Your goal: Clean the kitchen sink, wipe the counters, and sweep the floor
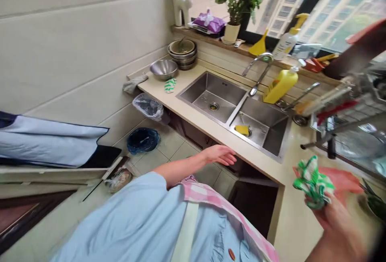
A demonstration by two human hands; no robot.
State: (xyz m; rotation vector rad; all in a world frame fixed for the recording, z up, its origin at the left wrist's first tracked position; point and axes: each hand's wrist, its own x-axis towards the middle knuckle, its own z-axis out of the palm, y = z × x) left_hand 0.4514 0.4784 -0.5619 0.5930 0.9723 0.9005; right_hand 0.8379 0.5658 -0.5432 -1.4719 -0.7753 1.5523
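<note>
My right hand [336,215] grips a crumpled green-and-white striped cloth [313,181] above the counter at the lower right. Just behind it lies a thin red sheet, perhaps a plastic bag [343,179]; whether my hand touches it I cannot tell. My left hand [220,154] hangs in front of the counter edge, fingers stretched out and holding nothing. Closest to it is the double steel sink [233,120], with a yellow sponge [241,129] by the drain of the right basin. Another green-and-white cloth [170,85] lies on the counter left of the sink.
A steel bowl [164,69] and stacked bowls [186,55] stand in the far corner. Behind the sink are a faucet [257,59] and a yellow bottle [281,85]. A dish rack [356,109] occupies the right side. Below hangs a lined bin [149,107]; a cabinet stands open [256,201].
</note>
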